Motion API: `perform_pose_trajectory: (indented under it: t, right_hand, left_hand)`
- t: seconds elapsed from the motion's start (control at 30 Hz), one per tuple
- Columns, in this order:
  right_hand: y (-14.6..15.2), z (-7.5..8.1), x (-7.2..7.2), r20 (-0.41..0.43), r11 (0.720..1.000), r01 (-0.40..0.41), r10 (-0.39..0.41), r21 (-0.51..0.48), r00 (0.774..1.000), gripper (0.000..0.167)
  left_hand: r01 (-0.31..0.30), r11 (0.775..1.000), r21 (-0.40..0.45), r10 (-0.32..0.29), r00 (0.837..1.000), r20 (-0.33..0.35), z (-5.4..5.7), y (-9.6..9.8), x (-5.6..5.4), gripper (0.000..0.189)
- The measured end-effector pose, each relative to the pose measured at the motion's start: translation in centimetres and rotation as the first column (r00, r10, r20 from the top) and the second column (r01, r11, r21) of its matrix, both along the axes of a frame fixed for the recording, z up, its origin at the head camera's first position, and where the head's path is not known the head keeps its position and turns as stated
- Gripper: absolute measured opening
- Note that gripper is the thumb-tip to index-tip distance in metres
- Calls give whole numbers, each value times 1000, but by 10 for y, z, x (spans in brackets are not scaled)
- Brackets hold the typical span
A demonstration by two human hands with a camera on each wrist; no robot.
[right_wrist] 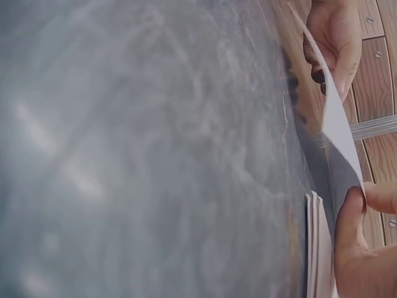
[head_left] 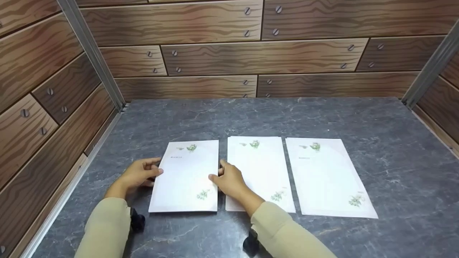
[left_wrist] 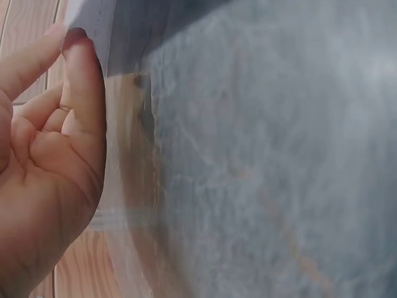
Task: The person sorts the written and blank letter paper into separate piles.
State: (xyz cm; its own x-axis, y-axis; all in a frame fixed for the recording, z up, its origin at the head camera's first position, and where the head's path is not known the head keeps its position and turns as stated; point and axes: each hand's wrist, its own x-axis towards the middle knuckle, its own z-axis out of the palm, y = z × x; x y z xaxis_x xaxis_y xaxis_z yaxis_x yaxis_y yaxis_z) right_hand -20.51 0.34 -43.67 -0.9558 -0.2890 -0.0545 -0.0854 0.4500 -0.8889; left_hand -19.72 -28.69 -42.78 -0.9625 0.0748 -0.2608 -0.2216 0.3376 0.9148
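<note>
A white sheet of paper (head_left: 184, 175) with green leaf prints is at the left of the row, held by both hands just over the table. My left hand (head_left: 138, 174) pinches its left edge, thumb on top and fingers partly hidden beneath. On the opposite edge, my right hand (head_left: 231, 180) grips it between thumb and fingers. The right wrist view shows the sheet (right_wrist: 338, 127) bowed between the two hands. Beside it lies a middle stack of similar sheets (head_left: 256, 168), partly covered by my right hand and forearm. Paper (left_wrist: 93, 31) meets the left fingertips in the left wrist view.
A third set of printed sheets (head_left: 330, 179) lies to the right of the middle stack. Everything is on a dark grey marbled table (head_left: 269, 114). Wood-patterned walls (head_left: 215, 25) with metal corner posts (head_left: 95, 53) enclose the back and sides.
</note>
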Motion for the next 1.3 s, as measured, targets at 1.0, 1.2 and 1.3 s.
perform_pose_trajectory:
  t: [1.0,1.2,1.3]
  right_hand:
    - [30,7,-12,-115,998,60,-61,-17,991,61]
    - [46,7,-17,-127,997,69,-71,-20,989,61]
    - [55,7,-18,-137,996,82,-85,-25,987,60]
  left_hand:
    - [-96,989,113,108,989,-99,-3,38,-8,69]
    - [-115,988,106,128,985,-120,-3,55,-11,68]
    - [-122,986,113,136,983,-124,-3,66,-13,68]
